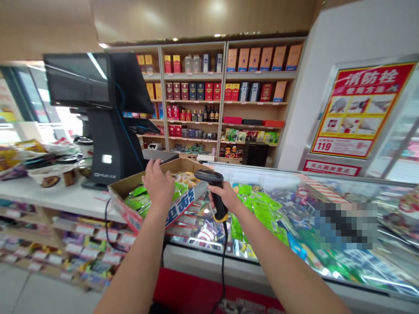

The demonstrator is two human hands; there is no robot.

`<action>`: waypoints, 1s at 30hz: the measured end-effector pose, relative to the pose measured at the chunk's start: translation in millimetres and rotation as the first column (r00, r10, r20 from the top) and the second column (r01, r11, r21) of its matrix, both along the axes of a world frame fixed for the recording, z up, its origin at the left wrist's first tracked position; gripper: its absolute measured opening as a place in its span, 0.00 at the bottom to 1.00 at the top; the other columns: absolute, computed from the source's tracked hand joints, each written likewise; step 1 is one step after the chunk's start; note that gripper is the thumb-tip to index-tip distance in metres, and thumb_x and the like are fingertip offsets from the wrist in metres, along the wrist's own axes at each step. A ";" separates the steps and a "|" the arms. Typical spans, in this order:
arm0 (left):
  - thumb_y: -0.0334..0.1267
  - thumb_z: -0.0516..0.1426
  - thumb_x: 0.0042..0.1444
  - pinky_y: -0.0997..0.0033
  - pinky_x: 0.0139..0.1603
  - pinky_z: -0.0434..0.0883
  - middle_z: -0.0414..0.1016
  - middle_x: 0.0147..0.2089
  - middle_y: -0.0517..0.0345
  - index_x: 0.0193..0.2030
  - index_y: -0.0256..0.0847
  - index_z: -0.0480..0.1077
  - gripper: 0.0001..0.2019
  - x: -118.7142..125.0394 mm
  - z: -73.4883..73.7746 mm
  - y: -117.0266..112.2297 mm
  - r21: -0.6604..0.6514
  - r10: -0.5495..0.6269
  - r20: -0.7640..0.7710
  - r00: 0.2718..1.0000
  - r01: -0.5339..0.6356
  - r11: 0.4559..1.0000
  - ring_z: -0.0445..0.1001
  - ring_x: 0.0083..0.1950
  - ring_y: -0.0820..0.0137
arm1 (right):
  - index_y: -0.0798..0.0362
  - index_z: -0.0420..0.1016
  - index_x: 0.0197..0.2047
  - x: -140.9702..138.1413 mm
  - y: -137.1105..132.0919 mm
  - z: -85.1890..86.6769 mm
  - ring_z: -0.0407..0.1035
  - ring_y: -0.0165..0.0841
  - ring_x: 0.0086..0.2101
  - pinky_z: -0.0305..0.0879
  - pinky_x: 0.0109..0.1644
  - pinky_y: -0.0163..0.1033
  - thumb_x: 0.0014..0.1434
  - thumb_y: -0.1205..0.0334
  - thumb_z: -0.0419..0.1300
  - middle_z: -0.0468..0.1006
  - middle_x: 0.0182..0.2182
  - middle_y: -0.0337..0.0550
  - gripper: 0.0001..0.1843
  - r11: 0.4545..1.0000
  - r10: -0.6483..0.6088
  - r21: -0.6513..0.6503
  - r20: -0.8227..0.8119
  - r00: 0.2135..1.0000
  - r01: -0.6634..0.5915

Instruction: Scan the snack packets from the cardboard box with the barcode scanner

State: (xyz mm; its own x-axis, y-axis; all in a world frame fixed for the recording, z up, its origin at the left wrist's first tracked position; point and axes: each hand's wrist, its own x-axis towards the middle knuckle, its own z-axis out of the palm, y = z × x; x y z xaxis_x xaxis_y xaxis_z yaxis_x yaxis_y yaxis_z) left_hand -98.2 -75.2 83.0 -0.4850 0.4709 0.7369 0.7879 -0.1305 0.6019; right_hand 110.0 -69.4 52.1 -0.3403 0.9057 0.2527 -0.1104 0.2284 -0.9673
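Forearms (140, 257): nearest me.
Right hand (226, 196): gripped the scanner (214, 178), right of the carton (178, 211).
Left hand (159, 183): spread, unclosed, over green packets (139, 196).
Cord (224, 250): dangled; I feared snagging could yank the scanner.

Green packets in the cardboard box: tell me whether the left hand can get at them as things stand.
Probably yes: the left hand appears over the open cardboard box, no lid covers the green packets, and the scanner is off to the right.

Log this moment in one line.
Left grip: open, over green packets in box, contact unclear | Right grip: holding black scanner, cable hanging | Glass counter: more green packets on top
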 end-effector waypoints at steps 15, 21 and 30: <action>0.34 0.56 0.57 0.60 0.60 0.67 0.76 0.51 0.44 0.48 0.36 0.73 0.13 130.6 -65.6 61.7 -0.282 -0.558 -0.194 0.807 0.499 0.819 0.73 0.55 0.59 | 0.54 0.70 0.24 89.1 7.3 -27.3 0.66 0.31 0.13 0.63 0.16 0.35 0.44 0.50 0.64 0.71 0.14 0.37 0.15 0.949 -0.313 -0.062 -0.072 0.947 0.309; 0.53 0.49 0.62 0.57 0.57 0.67 0.76 0.53 0.34 0.46 0.31 0.77 0.26 203.0 -80.8 91.1 -0.719 -0.569 -0.219 0.792 0.263 0.643 0.71 0.58 0.50 | 0.54 0.71 0.29 141.3 21.3 -55.7 0.65 0.31 0.13 0.63 0.16 0.36 0.44 0.50 0.66 0.71 0.14 0.35 0.17 0.863 -0.504 -0.114 -0.245 0.828 0.492; 0.60 0.59 0.49 0.44 0.61 0.61 0.66 0.65 0.32 0.55 0.37 0.73 0.34 256.7 -91.7 131.4 -0.829 -0.541 -0.149 0.828 0.193 0.524 0.62 0.67 0.43 | 0.53 0.70 0.28 146.3 25.4 -71.5 0.65 0.31 0.13 0.61 0.16 0.35 0.46 0.48 0.65 0.70 0.14 0.35 0.17 0.857 -0.513 -0.117 -0.289 0.808 0.503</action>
